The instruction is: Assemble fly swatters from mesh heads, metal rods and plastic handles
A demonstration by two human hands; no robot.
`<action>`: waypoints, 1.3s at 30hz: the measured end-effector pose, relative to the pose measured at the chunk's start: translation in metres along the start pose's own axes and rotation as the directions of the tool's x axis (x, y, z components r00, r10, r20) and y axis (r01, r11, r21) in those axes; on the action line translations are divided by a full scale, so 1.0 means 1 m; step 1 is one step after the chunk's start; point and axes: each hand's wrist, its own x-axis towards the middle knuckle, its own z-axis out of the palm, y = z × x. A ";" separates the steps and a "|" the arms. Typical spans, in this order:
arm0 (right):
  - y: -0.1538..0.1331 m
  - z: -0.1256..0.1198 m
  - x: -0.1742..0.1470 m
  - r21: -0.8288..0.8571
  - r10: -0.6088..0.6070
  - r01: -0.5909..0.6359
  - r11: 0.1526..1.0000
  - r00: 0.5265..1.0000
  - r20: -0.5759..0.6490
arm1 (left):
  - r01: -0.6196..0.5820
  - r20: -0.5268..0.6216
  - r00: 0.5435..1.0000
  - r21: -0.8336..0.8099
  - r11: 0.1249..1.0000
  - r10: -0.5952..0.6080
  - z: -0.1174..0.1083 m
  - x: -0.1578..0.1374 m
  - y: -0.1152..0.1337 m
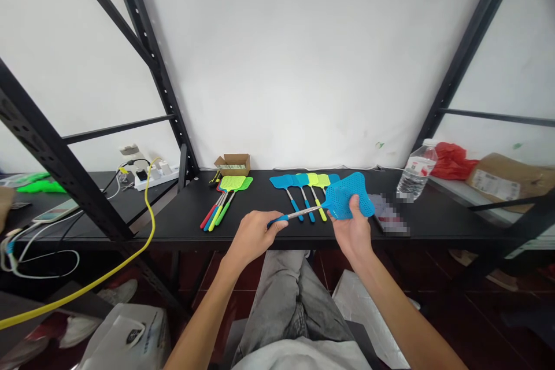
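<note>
A blue fly swatter (347,193) is held across the front of the black table, its metal shaft running left to a blue grip. My left hand (256,232) is closed around that grip. At the other end, my right hand (353,231) grips the perforated head, thumb on top and fingers partly hidden behind it. Just beyond lies a row of blue and yellow-green fly swatters (299,180), handles toward me, partly covered by the held one. Farther left, several more fly swatters (233,183) with red, blue, yellow and green handles lie fanned together.
An open cardboard box (234,165) stands behind the left swatters. Right of my hands lie a blurred flat object (390,214) and a water bottle (417,170). A power strip (156,178) and a yellow cable (150,208) are at left. Black metal posts (150,58) flank the table.
</note>
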 end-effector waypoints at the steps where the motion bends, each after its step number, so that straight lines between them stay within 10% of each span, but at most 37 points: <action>1: 0.001 0.000 -0.001 -0.002 0.001 -0.001 1.000 1.000 -0.003 | 0.002 0.002 1.000 0.006 1.000 -0.002 0.001 0.000 0.000; 26: 0.001 -0.003 0.001 -0.102 0.189 -0.188 0.977 0.982 0.000 | 0.048 -0.150 0.987 -0.042 0.998 -0.054 0.008 -0.006 -0.009; 39: -0.003 0.002 -0.005 -0.081 0.264 -0.252 0.964 0.940 0.218 | 0.133 -0.146 0.980 -0.034 0.991 -0.136 0.011 -0.006 -0.014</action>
